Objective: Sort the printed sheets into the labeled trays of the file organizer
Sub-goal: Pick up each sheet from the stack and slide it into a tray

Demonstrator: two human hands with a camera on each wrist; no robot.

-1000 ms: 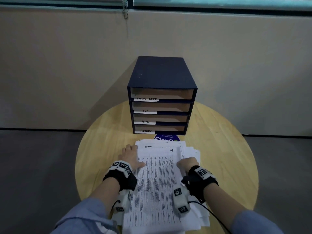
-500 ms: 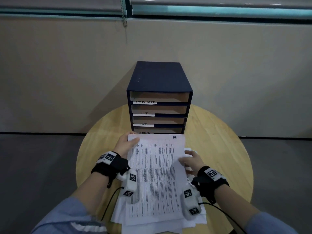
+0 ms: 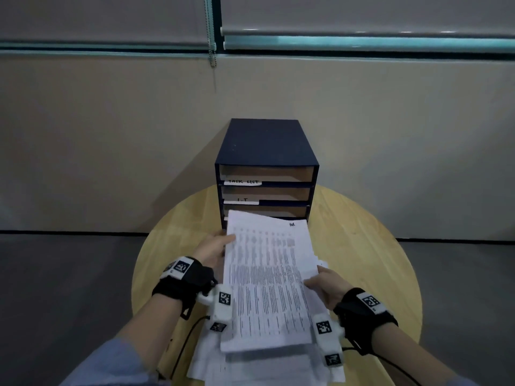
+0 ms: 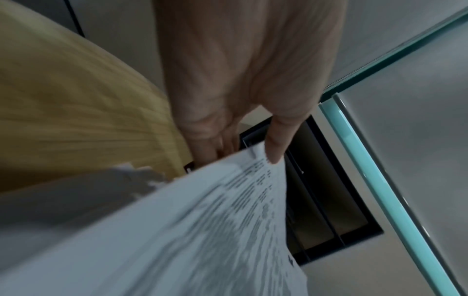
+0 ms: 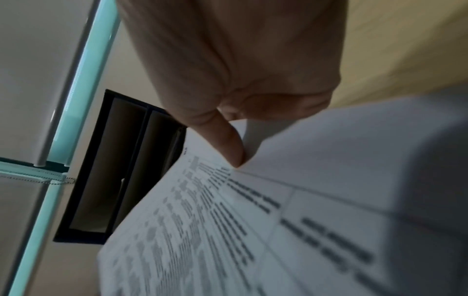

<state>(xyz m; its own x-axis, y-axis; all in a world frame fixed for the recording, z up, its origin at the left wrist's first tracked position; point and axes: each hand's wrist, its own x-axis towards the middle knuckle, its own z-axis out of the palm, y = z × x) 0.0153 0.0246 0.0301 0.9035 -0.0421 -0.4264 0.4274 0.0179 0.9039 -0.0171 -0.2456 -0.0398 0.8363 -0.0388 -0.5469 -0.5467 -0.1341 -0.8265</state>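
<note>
The left hand (image 3: 213,247) grips the left long edge of the sheet (image 3: 267,280), near its far corner; the left wrist view shows the thumb (image 4: 277,144) on the printed face and the other fingers curled beneath, a pinch that judging by its position steers the leading corner. The sheet is held clear of the pile (image 3: 264,369) that lies on the counter (image 3: 376,246), and no part of it appears to rest on the papers below. Its long axis runs from the person toward the organizer (image 3: 266,174), with the far short edge leading and tilted slightly, the left corner standing a little further forward than the right. That far edge covers the lower trays from the head view, so whether it has entered a slot cannot be told; only the top labels, TASK LIST and I.T., are readable. A small handwritten mark (image 3: 292,224) sits at the far right corner of the sheet, too blurred to read; it probably names the destination tray. The right hand (image 3: 324,285) grips the right long edge about midway along; the right wrist view shows the thumb (image 5: 228,144) pressed on top with fingers folded under. The two-sided hold seems intended to keep the thin paper flat and level for feeding endwise into a shallow opening. Risk noted: a sagging middle or skewed corner could catch on a tray lip.
</note>
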